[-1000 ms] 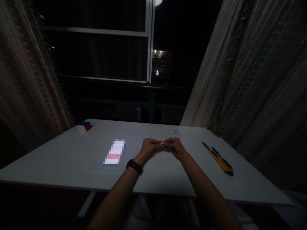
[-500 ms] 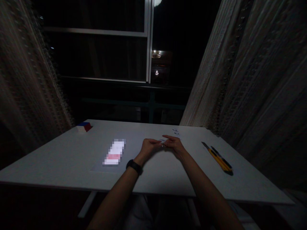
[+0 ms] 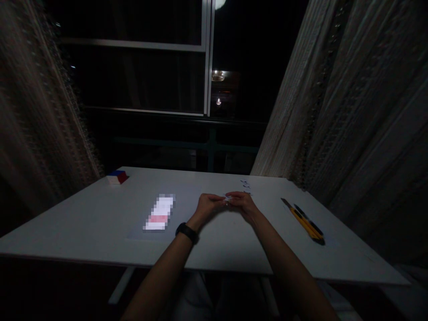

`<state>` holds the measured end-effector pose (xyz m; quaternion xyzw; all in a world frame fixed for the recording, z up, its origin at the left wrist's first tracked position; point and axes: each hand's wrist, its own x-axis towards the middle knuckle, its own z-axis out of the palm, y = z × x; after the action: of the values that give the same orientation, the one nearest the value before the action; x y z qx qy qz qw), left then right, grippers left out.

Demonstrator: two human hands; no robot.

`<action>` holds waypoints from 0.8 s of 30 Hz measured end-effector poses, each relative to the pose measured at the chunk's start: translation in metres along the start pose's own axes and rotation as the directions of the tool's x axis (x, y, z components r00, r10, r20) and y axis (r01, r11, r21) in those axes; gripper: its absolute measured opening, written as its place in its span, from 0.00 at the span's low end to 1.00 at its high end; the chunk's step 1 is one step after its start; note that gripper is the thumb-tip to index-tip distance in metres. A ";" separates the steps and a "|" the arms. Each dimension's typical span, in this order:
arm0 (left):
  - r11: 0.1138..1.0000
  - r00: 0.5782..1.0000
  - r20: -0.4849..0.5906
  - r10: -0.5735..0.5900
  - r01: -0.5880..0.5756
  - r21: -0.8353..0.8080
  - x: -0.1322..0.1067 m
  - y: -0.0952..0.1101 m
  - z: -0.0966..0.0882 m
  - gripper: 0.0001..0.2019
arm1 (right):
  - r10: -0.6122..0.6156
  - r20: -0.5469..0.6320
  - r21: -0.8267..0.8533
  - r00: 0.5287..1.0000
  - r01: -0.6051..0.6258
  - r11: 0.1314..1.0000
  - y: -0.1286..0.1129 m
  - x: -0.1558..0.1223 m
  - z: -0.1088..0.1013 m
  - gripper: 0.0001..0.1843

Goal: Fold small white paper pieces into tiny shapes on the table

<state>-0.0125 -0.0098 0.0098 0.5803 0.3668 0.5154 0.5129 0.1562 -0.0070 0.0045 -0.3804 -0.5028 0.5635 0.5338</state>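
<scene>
My left hand [image 3: 210, 204], with a dark band on its wrist, pinches one side of a small white piece of paper [image 3: 227, 199]. My right hand [image 3: 244, 203] grips the paper's other side, its fingers closed and meeting the left fingertips. Both hands are over the middle of the white table [image 3: 227, 245]. Just beyond the right hand lie several small paper pieces with dark marks [image 3: 246, 187] in a short column. Fingers cover most of the held paper, and any marks on it are too small to read.
Right of my arm lie a yellow box cutter [image 3: 306, 225] with its blade showing and a dark pen [image 3: 309, 219]. A lit, blurred-out screen [image 3: 160, 213] lies to the left over a pale sheet [image 3: 133, 232]. A blue, red and white block [image 3: 117, 177] stands at the far left edge.
My right index finger has come down from a raised position onto the paper. More of the marked pieces beyond that hand now shows. The left hand has hardly moved.
</scene>
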 end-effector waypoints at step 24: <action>1.000 0.999 -0.032 -0.016 0.015 -0.019 -0.001 0.002 0.001 0.16 | -0.037 0.023 -0.008 0.999 0.037 0.999 0.005 0.003 0.002 0.12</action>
<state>-0.0117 -0.0115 0.0120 0.5641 0.3747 0.5242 0.5164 0.1532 -0.0039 0.0004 -0.3668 -0.5181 0.5556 0.5370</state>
